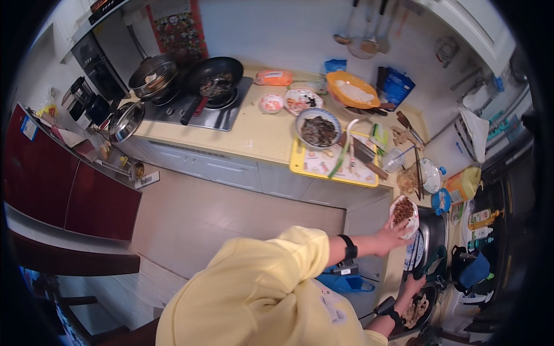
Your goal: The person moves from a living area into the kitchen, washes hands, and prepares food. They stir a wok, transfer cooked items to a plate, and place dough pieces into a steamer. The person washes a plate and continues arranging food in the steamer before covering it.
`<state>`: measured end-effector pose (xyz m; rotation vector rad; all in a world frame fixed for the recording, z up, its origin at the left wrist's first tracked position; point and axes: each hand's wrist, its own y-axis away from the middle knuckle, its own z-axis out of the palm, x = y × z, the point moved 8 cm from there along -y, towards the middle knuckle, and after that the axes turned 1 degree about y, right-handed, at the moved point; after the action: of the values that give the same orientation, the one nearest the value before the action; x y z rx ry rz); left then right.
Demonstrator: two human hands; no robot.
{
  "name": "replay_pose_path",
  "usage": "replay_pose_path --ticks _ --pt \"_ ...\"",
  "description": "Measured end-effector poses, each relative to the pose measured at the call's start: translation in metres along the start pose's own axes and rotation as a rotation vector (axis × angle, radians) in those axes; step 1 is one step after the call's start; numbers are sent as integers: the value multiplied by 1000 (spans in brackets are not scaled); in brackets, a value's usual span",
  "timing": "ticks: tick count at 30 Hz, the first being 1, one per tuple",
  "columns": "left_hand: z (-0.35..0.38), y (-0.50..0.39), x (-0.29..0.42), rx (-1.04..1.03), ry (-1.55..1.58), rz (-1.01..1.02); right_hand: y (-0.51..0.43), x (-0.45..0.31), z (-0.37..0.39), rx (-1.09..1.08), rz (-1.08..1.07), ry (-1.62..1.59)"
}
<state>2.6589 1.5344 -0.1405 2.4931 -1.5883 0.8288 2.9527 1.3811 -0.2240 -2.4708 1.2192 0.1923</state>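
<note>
My left hand (393, 237) holds a white patterned dish (409, 231) by its near side, over the counter edge beside the sink (441, 220). Chopped brown food (402, 210) lies in the dish. Lower down, my right hand (415, 283) closes around part of a dark green kitchen item (436, 261) at the sink; its exact kind is unclear. Just below this hand sits a dark pan (428, 305) with pale pieces of food (414, 311). Partly under the held dish, a blue-and-white plate (414, 251) is in the sink.
A yellow-rimmed cutting board (298, 161) carries a cleaver (363, 151), green onion and a bowl of dark food (318, 129). Two pans, one a wok (220, 71), stand on the gas stove (225, 116). Chopsticks (419, 173), a glass (393, 160) and a yellow jug (463, 184) crowd the corner.
</note>
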Motion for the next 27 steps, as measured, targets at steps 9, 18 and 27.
replay_pose_path --ticks 9,18,27 --pt "-181 295 -202 180 -131 -746 186 -369 96 -604 -376 -601" --pt "-198 633 -292 488 -35 -1318 346 -647 130 -904 -795 -477" --pt "-84 961 -39 899 103 -2332 418 -753 200 -820 -959 -76"
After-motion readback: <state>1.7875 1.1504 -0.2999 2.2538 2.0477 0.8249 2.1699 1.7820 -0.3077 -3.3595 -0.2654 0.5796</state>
